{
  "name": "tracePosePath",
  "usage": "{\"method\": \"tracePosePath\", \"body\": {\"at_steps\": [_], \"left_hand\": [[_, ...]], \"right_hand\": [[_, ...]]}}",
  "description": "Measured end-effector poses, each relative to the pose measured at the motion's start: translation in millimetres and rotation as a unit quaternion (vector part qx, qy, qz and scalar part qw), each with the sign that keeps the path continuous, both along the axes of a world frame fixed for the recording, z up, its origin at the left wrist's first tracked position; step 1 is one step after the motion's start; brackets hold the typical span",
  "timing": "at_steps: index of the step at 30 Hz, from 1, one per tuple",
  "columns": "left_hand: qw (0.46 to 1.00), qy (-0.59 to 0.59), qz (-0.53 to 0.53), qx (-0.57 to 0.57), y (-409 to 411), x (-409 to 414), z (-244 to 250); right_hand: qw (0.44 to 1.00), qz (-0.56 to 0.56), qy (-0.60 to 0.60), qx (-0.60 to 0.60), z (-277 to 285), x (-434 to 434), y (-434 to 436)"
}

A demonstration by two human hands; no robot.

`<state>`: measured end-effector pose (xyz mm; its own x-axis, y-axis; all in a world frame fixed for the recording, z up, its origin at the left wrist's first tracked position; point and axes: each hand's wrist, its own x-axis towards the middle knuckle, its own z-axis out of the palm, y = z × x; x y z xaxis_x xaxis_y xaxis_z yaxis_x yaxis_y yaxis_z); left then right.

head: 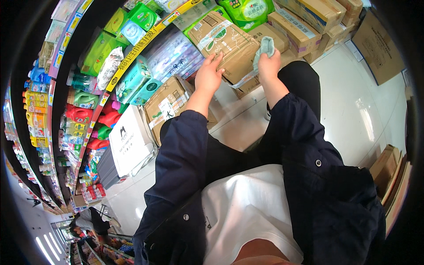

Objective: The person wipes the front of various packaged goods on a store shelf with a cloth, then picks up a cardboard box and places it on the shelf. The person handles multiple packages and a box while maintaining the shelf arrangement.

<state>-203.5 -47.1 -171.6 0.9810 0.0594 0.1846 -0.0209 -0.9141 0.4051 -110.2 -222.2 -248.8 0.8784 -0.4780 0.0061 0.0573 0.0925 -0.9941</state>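
A sealed cardboard box [225,36] with a green printed emblem sits in front of me at the foot of the shelving. My left hand [209,74] is at its near left edge, fingers apart and touching the cardboard; whether it bears any weight cannot be told. In my right hand [269,64] is a bunched pale green cloth [267,44], held beside the right end of that box. Clear tape [245,79] runs along the lower edge of the box. Below and left stands a second taped carton [169,106] with a white label.
Shelves [142,43] of tissue packs and detergent bottles curve along the left. More cartons [294,29] are stacked at upper right. A white printed board or bag [131,142] leans by the lower shelf. Flattened cardboard [381,46] stands right. Another person [91,220] bends over farther down the aisle.
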Motion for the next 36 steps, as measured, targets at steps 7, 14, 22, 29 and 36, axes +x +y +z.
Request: {"method": "tracePosePath", "body": {"at_steps": [7, 14, 22, 29, 36], "left_hand": [[0.998, -0.049, -0.010, -0.045, 14, -22, -16], [0.991, -0.095, 0.003, -0.094, 21, -29, -30], [0.985, -0.113, -0.035, -0.127, 11, -29, -32], [0.975, -0.118, -0.075, -0.174, 3, -24, -40], [0.957, -0.152, -0.023, -0.247, -1, -15, -62]], "right_hand": [[0.976, 0.123, -0.095, -0.155, 38, 39, -23], [0.944, 0.321, -0.001, -0.077, 56, 39, 0], [0.881, 0.381, 0.056, -0.275, 74, 49, 0], [0.886, 0.391, 0.093, -0.231, 68, 59, -11], [0.893, 0.367, 0.103, -0.237, 77, 51, -7]]}}
